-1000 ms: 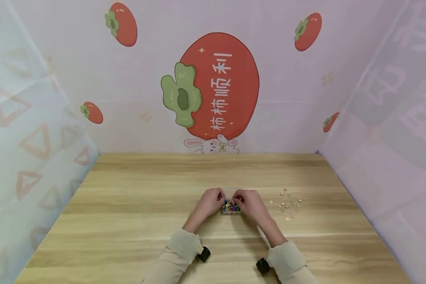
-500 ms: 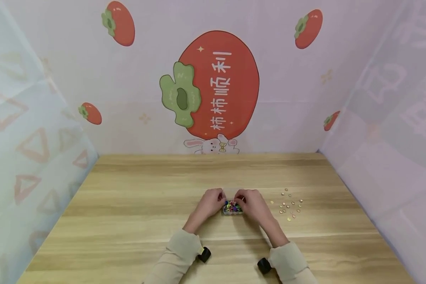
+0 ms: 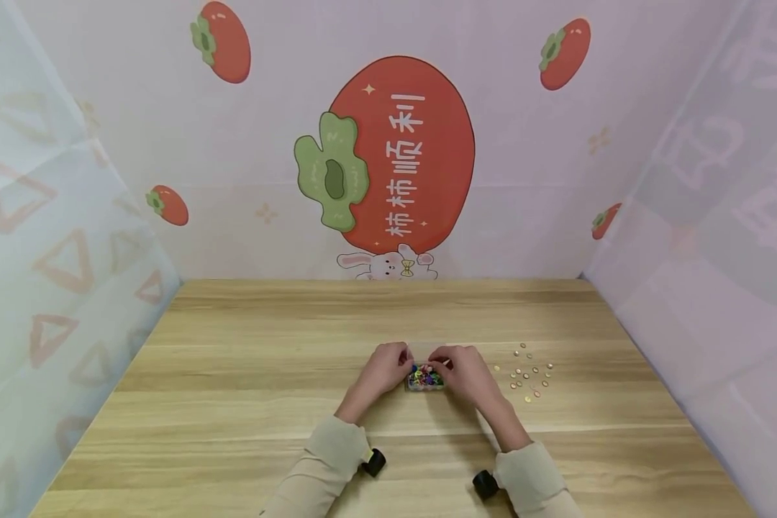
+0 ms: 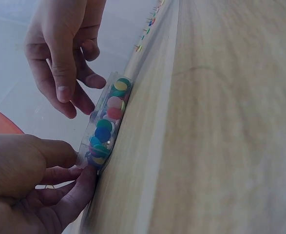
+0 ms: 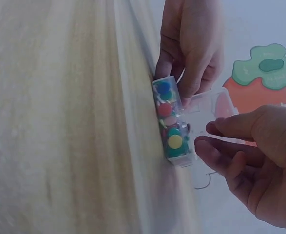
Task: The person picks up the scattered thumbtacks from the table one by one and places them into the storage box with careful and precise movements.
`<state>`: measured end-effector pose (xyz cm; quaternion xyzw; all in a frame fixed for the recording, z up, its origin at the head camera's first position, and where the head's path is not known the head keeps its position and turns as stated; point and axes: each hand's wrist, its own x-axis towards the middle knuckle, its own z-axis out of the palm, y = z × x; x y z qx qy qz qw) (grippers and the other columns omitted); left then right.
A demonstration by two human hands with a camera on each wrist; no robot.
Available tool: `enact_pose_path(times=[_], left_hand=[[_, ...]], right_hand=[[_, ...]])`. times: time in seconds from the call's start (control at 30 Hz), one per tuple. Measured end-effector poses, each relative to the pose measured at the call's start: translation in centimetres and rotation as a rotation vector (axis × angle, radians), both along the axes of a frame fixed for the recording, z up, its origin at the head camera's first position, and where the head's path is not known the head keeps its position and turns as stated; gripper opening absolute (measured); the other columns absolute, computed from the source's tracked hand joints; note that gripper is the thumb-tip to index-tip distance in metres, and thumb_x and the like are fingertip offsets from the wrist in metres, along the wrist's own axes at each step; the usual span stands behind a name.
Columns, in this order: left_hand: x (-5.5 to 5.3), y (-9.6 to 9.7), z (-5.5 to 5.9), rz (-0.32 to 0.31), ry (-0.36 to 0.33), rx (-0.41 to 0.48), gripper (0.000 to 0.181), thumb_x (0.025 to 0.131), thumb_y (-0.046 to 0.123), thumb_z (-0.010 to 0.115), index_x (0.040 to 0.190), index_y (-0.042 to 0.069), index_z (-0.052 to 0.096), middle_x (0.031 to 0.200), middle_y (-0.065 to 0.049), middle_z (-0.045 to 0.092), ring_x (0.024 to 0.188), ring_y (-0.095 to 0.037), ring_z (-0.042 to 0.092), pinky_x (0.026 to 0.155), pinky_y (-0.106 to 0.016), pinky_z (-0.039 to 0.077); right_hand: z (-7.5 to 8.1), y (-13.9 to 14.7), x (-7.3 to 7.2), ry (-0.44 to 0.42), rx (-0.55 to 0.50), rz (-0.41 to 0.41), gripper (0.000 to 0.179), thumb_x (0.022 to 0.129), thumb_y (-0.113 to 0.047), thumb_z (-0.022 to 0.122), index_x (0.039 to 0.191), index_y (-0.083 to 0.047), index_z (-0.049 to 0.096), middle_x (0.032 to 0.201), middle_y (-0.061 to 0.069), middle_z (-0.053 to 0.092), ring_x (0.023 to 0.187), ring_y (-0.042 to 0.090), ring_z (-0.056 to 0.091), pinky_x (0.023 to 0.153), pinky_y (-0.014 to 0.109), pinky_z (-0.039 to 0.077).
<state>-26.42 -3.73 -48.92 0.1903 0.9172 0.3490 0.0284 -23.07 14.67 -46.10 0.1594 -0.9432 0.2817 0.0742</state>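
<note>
A small clear plastic box [image 5: 185, 157] full of colourful thumbtacks [image 4: 114, 112] sits on the wooden table, its transparent lid [image 5: 208, 100] raised at the back. My left hand [image 3: 387, 367] grips the box's left end between thumb and fingers, as the left wrist view shows. Over the right end hovers my right hand [image 3: 462, 370]. Its fingers are loosely bent, with thumb and forefinger apart in the right wrist view and nothing visible between them. To the right of that hand, several loose thumbtacks [image 3: 526, 375] lie scattered on the table, points up.
The wooden table [image 3: 265, 331] reaches back to a cloth backdrop [image 3: 511, 201] printed with persimmons. Fabric walls rise along both sides. Each sleeve cuff has a black wrist camera [image 3: 374, 462] strapped to it.
The right hand's fingers have straightened a little above the box. The left hand and the box stay in place, and the scattered thumbtacks look the same.
</note>
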Motion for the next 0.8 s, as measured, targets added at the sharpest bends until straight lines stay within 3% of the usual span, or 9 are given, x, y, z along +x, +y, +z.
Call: enact_pose_path(times=[0.2, 0.43, 0.6, 0.8], left_hand=[[0.2, 0.2, 0.0, -0.01, -0.007, 0.009, 0.009, 0.094, 0.01, 0.062, 0.086, 0.008, 0.066, 0.077, 0.0, 0.062, 0.067, -0.009, 0.051, 0.062, -0.023, 0.044], [0.5, 0.1, 0.2, 0.01, -0.008, 0.015, 0.01, 0.095, 0.01, 0.062, 0.085, 0.009, 0.065, 0.077, 0.0, 0.062, 0.067, -0.01, 0.05, 0.063, -0.023, 0.043], [0.5, 0.0, 0.3, 0.006, -0.014, 0.02, 0.01, 0.095, 0.01, 0.062, 0.085, 0.008, 0.065, 0.076, 0.0, 0.062, 0.066, -0.01, 0.05, 0.062, -0.023, 0.043], [0.3, 0.0, 0.1, 0.002, -0.018, 0.011, 0.01, 0.095, 0.01, 0.062, 0.086, 0.009, 0.065, 0.076, 0.0, 0.062, 0.066, -0.01, 0.05, 0.062, -0.023, 0.043]], right_hand=[[1.4, 1.9, 0.3, -0.008, -0.028, 0.013, 0.01, 0.087, -0.006, 0.072, 0.097, -0.006, 0.075, 0.088, 0.004, 0.074, 0.074, 0.012, 0.065, 0.069, 0.029, 0.054], [2.4, 6.4, 0.5, 0.018, 0.08, 0.009, 0.018, 0.088, -0.005, 0.071, 0.106, -0.002, 0.071, 0.101, 0.012, 0.072, 0.086, 0.026, 0.069, 0.075, 0.042, 0.056], [2.3, 9.3, 1.2, 0.005, 0.105, -0.018, 0.023, 0.087, -0.005, 0.073, 0.11, -0.001, 0.07, 0.108, 0.018, 0.068, 0.094, 0.037, 0.066, 0.076, 0.047, 0.055], [1.5, 11.3, 1.8, -0.056, 0.15, -0.018, 0.032, 0.084, -0.007, 0.075, 0.114, 0.0, 0.066, 0.113, 0.028, 0.059, 0.089, 0.034, 0.061, 0.075, 0.047, 0.051]])
